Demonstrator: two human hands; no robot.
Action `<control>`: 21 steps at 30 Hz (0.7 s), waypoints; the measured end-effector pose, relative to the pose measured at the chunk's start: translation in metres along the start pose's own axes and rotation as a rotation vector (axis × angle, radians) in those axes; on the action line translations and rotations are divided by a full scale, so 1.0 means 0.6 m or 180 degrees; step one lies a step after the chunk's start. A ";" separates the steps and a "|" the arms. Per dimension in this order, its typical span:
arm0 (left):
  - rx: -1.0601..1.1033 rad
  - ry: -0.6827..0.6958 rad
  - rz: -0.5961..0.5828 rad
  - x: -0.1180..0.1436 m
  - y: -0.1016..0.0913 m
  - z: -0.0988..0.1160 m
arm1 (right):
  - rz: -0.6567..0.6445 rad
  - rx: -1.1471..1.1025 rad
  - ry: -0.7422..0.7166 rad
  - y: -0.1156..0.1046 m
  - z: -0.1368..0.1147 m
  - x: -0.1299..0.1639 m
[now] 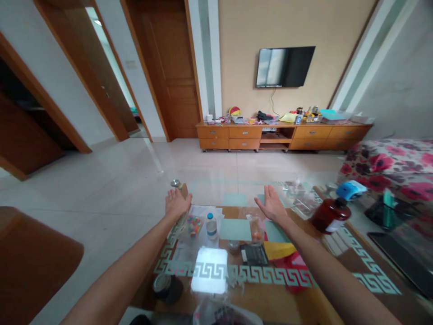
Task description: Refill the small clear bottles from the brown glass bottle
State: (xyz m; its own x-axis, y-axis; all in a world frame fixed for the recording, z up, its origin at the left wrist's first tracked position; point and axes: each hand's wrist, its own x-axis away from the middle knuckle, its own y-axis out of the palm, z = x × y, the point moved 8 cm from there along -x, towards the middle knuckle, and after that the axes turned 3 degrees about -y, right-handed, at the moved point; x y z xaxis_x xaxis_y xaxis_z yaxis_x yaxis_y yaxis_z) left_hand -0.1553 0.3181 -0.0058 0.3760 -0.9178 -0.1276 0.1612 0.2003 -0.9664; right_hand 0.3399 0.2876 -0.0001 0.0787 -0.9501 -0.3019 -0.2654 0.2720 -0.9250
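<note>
Head view: both arms stretched forward over the glass-topped wooden coffee table with pale green key-pattern border (270, 274). Landmark for all positions: the small clear plastic water bottle with blue cap (211, 225), standing upright near the table's middle

Left hand (176, 201): palm up, fingers spread flat and loose, holding nothing. It hovers beyond the bottle and to its left, near the table's far left corner. Whether it touches the glass, cannot tell

Right hand (271, 205): open, fingers straight and together, thumb apart, edge-on to the camera, holding nothing. It sits beyond the bottle and well to its right

Items around the bottle:
- clear plastic bag of small multicoloured pieces (192, 225), just left of the bottle, below the left hand
- clear plastic bag with orange pieces (256, 231), right of the bottle, nearest the right hand's wrist
- flat black rectangular device (254, 254), right of the bottle and nearer to me
- yellow sheet of paper (278, 249), further right, beside the black device
- dark red round jar with black lid (329, 215), far right of the bottle, tilted
- bright white glare patch on the glass, directly nearer to me than the bottle

Background: wall-mounted black television (284, 66) above a long orange-brown wooden cabinet (280, 132), far beyond the bottle
</note>
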 end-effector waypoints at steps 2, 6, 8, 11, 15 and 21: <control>0.0001 -0.0052 0.0043 -0.057 0.018 0.027 | 0.0019 0.0068 0.0237 0.028 0.014 -0.072; 0.0032 -0.0257 0.0065 -0.172 0.061 0.066 | 0.0193 0.0178 0.1041 0.069 0.087 -0.192; 0.0051 -0.0347 0.0034 -0.226 0.079 0.077 | 0.0240 0.0263 0.1475 0.086 0.137 -0.239; 0.0054 -0.0384 -0.0055 -0.298 0.101 0.088 | 0.0098 0.0404 0.1620 0.117 0.188 -0.305; 0.0054 0.0111 -0.0278 -0.354 0.134 0.139 | -0.0308 0.0426 0.0929 0.172 0.157 -0.387; 0.0213 0.1798 -0.0699 -0.300 0.186 0.307 | -0.0770 0.0026 -0.0454 0.242 -0.090 -0.426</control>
State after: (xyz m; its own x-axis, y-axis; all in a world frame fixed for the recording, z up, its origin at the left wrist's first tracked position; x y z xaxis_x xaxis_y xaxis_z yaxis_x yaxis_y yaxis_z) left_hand -0.0371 0.5690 -0.0497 -0.2118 -0.9764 -0.0432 0.2440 -0.0100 -0.9697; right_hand 0.2291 0.5615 -0.0450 0.2734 -0.9566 -0.1008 -0.2146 0.0415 -0.9758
